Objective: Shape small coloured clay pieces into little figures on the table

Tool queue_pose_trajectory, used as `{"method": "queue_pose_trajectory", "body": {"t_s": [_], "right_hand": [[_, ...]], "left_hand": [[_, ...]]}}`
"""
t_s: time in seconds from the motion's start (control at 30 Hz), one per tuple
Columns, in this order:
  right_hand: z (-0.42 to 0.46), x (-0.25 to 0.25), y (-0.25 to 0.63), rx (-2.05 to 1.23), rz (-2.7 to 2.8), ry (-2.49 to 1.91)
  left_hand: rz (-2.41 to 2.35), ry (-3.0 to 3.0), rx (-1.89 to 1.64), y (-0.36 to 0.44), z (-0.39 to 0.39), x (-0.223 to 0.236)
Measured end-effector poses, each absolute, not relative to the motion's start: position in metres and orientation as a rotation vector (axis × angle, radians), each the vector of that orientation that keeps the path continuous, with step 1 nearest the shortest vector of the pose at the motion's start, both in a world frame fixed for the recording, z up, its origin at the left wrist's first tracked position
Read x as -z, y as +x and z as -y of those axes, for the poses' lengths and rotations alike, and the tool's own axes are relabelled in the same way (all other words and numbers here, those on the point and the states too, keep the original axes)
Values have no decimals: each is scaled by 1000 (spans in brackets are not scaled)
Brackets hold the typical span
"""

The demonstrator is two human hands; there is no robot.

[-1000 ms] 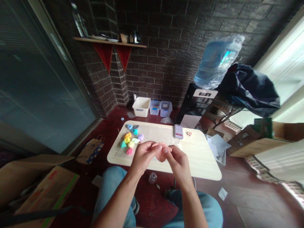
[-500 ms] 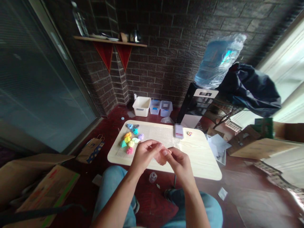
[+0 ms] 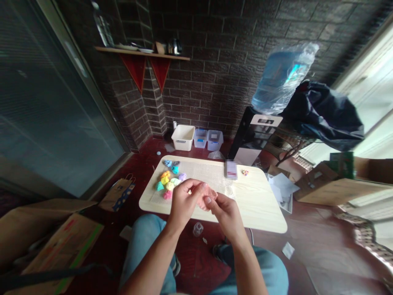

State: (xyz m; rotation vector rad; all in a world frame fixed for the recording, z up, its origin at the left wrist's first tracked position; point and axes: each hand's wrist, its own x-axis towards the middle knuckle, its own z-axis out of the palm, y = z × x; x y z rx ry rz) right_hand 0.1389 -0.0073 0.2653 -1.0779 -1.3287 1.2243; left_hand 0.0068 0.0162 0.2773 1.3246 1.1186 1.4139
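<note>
Between my hands, above the near part of the table, is a thin, flattened piece of salmon-pink modelling clay [image 3: 202, 203]. My left hand [image 3: 184, 201] pinches its left side with thumb and fingers. On the other side, my right hand [image 3: 228, 213] has its thumb and forefinger closed on the clay's right edge. Fingers hide part of the piece. Left of my hands, several coloured clay lumps lie on the table: a pink lump [image 3: 167, 195], a green lump [image 3: 159, 186], an orange lump [image 3: 165, 174] and a lilac lump [image 3: 182, 177] among them.
The low pale table [image 3: 260, 209] bears a clear textured sheet [image 3: 202, 172], a phone-like flat object [image 3: 231, 170] and a small cluster of coloured bits [image 3: 245, 173]. Behind stand a white bin [image 3: 183, 138] and a water dispenser [image 3: 256, 133]. A clear plastic cup [image 3: 198, 229] is on the floor.
My right hand has shifted slightly left, closer to my left hand. The pink clay has turned a little between my fingers and stays held by both hands.
</note>
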Motion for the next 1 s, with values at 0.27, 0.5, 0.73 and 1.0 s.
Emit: {"method": "queue_pose_trajectory", "body": {"t_s": [0.27, 0.5, 0.73, 1.0], "right_hand": [[7, -260, 139, -1217, 1303, -1045], [5, -262, 143, -1307, 1189, -980], [3, -261, 143, -1295, 1310, -1045], [0, -250, 137, -865, 1376, -1396]], "left_hand": [[-1164, 1348, -1426, 6, -15, -279], [-784, 806, -1274, 2, -20, -278], [-430, 329, -998, 5, -22, -281], [-334, 155, -1003, 13, -21, -271]]}}
